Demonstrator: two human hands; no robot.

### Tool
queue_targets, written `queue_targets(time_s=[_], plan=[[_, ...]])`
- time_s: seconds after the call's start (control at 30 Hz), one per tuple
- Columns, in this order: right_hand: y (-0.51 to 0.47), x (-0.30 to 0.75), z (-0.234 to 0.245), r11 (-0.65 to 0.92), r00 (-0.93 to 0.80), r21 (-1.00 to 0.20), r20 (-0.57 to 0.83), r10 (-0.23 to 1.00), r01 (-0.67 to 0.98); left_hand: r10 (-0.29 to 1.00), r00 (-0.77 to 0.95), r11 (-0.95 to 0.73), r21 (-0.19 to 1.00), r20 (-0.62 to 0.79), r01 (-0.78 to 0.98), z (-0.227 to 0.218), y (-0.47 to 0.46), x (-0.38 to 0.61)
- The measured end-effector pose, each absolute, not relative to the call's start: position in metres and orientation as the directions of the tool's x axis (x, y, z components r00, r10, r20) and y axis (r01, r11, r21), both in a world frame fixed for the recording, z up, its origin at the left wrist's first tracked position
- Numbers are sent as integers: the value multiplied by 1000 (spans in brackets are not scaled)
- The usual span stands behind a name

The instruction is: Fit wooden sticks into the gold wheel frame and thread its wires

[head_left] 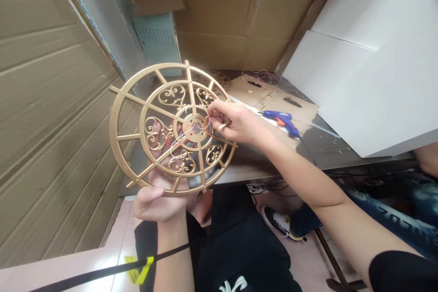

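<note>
Bare right forearm (308, 178) is reaching in from 4 o'clock, the right hand (236, 121) pinching thin red and white wires (179, 139) near the hub of a gold openwork scrolled wheel (187, 130) at 10 o'clock, while the left hand (157, 203) is gripping its rim from below, holding it steady. A blue-and-orange glue gun (282, 122) is lying at 2 o'clock.

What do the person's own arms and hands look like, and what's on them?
Both hands are bare, with no gloves. The right hand runs back along a bare forearm to a black short sleeve. The left hand is bare as well, and a thin black strap with a yellow tag crosses the left forearm.
</note>
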State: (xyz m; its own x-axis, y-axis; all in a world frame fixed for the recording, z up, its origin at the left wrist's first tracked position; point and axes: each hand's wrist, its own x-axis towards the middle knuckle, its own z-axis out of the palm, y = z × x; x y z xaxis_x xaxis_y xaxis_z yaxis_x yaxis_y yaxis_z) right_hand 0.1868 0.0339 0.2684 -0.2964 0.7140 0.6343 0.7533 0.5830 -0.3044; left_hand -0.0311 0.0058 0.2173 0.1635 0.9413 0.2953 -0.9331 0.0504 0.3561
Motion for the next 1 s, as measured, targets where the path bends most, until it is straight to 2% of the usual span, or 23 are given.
queue_targets(time_s=[0.33, 0.7, 1.0], plan=[[35, 189, 272, 583, -324, -327, 587, 742, 744, 948, 163, 21, 457, 272, -889, 214, 8, -35], [34, 188, 272, 571, -312, -348, 574, 757, 744, 941, 179, 61, 375, 287, -925, 215, 6, -34], [30, 188, 276, 546, -298, -363, 552, 779, 755, 950, 154, 26, 421, 273, -907, 213, 5, -35]])
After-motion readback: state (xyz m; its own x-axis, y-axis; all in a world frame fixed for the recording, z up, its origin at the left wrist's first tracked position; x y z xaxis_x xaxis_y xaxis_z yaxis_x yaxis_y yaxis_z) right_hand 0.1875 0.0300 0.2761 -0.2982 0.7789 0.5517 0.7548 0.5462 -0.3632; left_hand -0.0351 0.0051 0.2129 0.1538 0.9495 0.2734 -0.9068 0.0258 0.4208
